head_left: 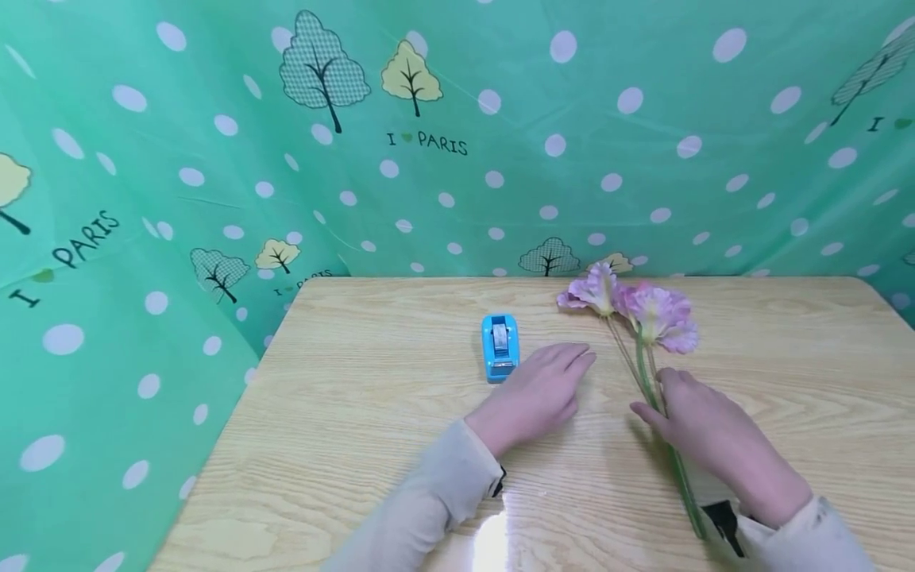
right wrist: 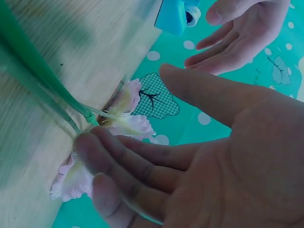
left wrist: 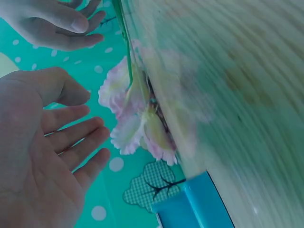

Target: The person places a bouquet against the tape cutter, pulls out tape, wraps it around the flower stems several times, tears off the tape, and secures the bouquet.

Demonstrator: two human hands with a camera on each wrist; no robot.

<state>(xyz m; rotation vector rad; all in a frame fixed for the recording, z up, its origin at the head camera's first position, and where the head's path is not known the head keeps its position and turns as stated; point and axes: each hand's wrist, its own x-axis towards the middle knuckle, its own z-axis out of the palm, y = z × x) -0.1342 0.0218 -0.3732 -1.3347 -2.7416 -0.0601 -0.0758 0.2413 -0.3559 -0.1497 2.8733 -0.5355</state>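
1. Pink artificial flowers w/ long green stems (head_left: pixel 646 349), head view: lying flat on the light wooden table (head_left: pixel 372 413), blooms twd the far edge, stems running back twd the person. Right hand (head_left: pixel 704 437) is resting over the stems mid-length, fingers lying fairly straight and touching them; no closed grasp showing. Left hand (head_left: pixel 532 393) is lying flat, palm down, fingers straight, holding nothing, just beside the small blue plastic tape dispenser (head_left: pixel 499 346) and apart from the stems. Green dotted cloth backdrop (head_left: pixel 457 159) is hanging behind.

2. Left wrist view: left hand (left wrist: pixel 42 156) is spread loose, fingers straight, empty. Blooms (left wrist: pixel 137 123) are sitting on the table surface, dispenser (left wrist: pixel 190 209) at the bottom edge, right hand (left wrist: pixel 57 23) at top left. Motion blur, so details are soft.

3. Right wrist view: right hand (right wrist: pixel 204 156) is held relaxed, fingers extended twd the blooms (right wrist: pixel 118 123), fingertips near the stems (right wrist: pixel 38 80), nothing pinched. Left hand (right wrist: pixel 242 33) and dispenser (right wrist: pixel 173 14) are showing at top.

4. Risk, my judgement: stems are thin and loose, so w/ only flat fingers on them they could be rolling or fanning apart if the hand is sliding sideways. Left hand sits so close to the dispenser that a careless reach could be knocking it away.
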